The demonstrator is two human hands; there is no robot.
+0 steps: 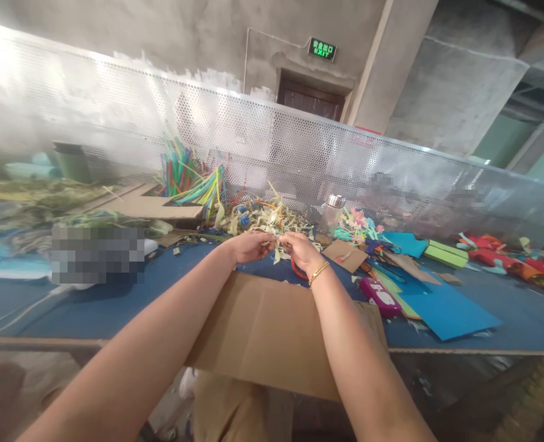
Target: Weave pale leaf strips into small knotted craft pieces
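Head view: a small pale piece (277,236), too small to make out clearly, sits between the two hands, which meet fingertip to fingertip. The left hand (252,247) and the right hand (298,248) both pinch it. An orange-red strand (295,267) curves beneath the right hand. Just beyond the fingers lies a heap of pale scraps (259,218); nearer, a cardboard sheet (263,331) spans between the forearms.

head | looks forward and down | table (488,290) near, wall (184,31) beyond
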